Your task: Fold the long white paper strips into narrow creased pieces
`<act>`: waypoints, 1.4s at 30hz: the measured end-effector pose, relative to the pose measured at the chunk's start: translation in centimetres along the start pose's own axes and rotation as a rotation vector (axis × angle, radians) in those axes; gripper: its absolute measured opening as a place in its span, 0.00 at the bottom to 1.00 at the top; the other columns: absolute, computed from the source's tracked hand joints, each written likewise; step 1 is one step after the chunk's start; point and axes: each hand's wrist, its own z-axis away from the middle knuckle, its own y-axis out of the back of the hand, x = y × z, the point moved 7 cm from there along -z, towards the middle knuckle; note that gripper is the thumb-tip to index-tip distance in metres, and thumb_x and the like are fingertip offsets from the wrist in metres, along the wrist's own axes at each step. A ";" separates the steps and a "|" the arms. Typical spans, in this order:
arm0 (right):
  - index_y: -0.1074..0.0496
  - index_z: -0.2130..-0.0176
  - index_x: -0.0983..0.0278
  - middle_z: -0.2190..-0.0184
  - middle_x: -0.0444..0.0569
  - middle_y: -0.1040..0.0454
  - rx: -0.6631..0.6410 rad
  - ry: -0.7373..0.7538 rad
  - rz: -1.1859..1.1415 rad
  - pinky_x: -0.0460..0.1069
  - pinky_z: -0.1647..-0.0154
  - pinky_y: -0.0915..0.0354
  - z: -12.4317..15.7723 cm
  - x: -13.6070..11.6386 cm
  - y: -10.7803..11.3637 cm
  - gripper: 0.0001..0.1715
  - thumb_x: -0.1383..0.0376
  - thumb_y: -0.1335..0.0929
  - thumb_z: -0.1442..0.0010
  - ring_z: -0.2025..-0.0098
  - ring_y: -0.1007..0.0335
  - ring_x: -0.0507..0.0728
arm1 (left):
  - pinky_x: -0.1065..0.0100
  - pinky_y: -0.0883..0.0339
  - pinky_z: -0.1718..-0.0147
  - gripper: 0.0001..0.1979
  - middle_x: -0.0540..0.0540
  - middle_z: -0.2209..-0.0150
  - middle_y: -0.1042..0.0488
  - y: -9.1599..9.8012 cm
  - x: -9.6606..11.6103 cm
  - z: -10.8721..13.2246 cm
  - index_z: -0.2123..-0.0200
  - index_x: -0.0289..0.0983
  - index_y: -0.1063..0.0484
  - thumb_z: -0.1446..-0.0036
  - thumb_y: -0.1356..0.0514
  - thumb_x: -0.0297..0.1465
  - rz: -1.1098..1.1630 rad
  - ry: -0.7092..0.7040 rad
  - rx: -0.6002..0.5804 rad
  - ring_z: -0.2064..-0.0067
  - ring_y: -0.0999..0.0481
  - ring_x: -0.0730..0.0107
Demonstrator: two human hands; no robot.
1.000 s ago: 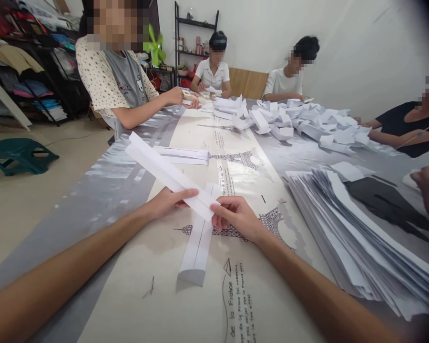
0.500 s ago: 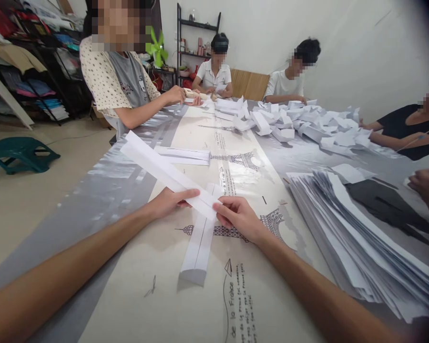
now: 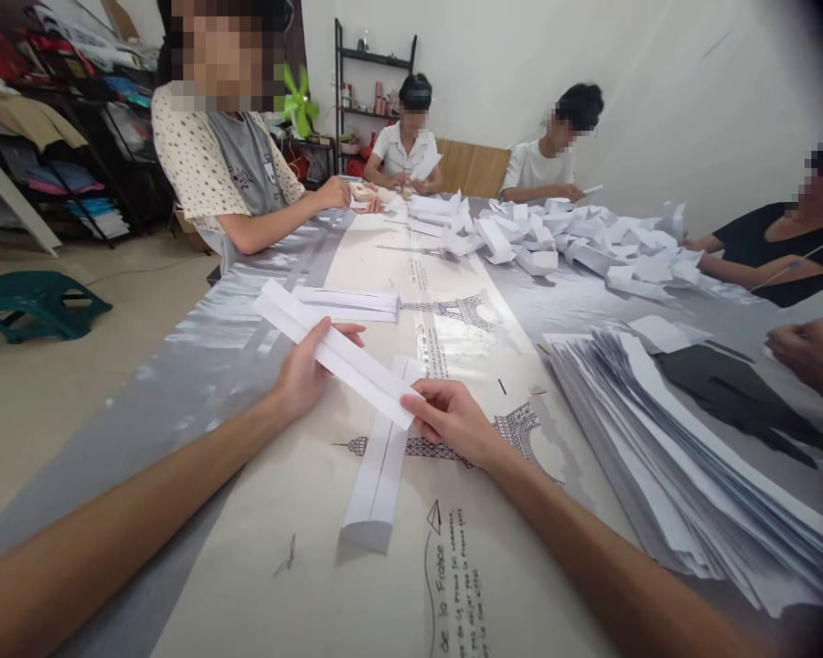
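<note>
A folded white paper strip [image 3: 343, 355] slants across the middle of the view, raised above the table and creased along its length. My left hand [image 3: 304, 370] holds it part way along, thumb on top and fingers reaching beneath and past its far side. My right hand [image 3: 453, 416] pinches the near right end between thumb and fingers. Below lies a second folded strip [image 3: 376, 484] on the printed tablecloth [image 3: 267, 585], partly covered by the held one. Further off, more folded strips [image 3: 363, 304] lie just beyond my left hand.
To the right is a thick stack of paper sheets [image 3: 678, 466]. A heap of folded white papers [image 3: 555, 233] covers the far right of the table. Several people sit or stand around it, their hands at paper or other items. A green stool [image 3: 41, 297] stands on the left floor.
My left hand has shifted up along the strip, its fingers now spread under it instead of tucked in. The strip's far end has swung slightly right and down; my right hand keeps its pinch.
</note>
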 end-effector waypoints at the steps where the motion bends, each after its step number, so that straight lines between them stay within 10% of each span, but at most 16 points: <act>1: 0.30 0.72 0.63 0.83 0.38 0.37 0.005 -0.004 -0.002 0.45 0.80 0.45 0.0 0.0 0.0 0.20 0.52 0.30 0.34 0.82 0.44 0.47 | 0.68 0.44 0.76 0.25 0.44 0.63 0.23 0.0 0.0 -0.1 0.59 0.37 0.18 0.39 0.43 0.51 0.013 -0.004 -0.008 0.67 0.29 0.67; 8: 0.28 0.69 0.63 0.83 0.39 0.34 0.031 -0.036 0.045 0.45 0.80 0.44 0.1 -0.3 -0.2 0.18 0.52 0.30 0.36 0.83 0.40 0.48 | 0.70 0.49 0.80 0.24 0.44 0.63 0.23 -0.4 0.2 0.2 0.59 0.36 0.17 0.41 0.38 0.51 0.042 -0.013 -0.016 0.70 0.33 0.71; 18: 0.35 0.72 0.62 0.84 0.37 0.39 0.035 -0.010 0.067 0.45 0.79 0.48 0.0 0.1 0.1 0.21 0.54 0.32 0.33 0.82 0.41 0.48 | 0.72 0.37 0.76 0.15 0.44 0.64 0.20 3.7 -0.7 -1.7 0.65 0.37 0.21 0.47 0.31 0.43 0.304 0.019 0.308 0.69 0.26 0.70; 28: 0.33 0.71 0.62 0.82 0.39 0.36 0.033 0.002 0.032 0.45 0.79 0.47 0.1 -0.2 0.1 0.20 0.54 0.33 0.32 0.81 0.42 0.49 | 0.72 0.46 0.81 0.17 0.50 0.80 0.32 -0.4 -0.5 0.1 0.78 0.34 0.29 0.48 0.29 0.39 -0.149 -0.092 -0.104 0.79 0.36 0.76; 42: 0.28 0.72 0.63 0.74 0.42 0.35 0.119 0.016 0.032 0.47 0.74 0.47 -0.3 -0.3 0.3 0.12 0.61 0.31 0.38 0.73 0.42 0.51 | 0.72 0.52 0.82 0.19 0.52 0.82 0.34 -0.5 0.2 0.4 0.80 0.35 0.32 0.44 0.32 0.39 -0.207 -0.093 -0.124 0.81 0.42 0.79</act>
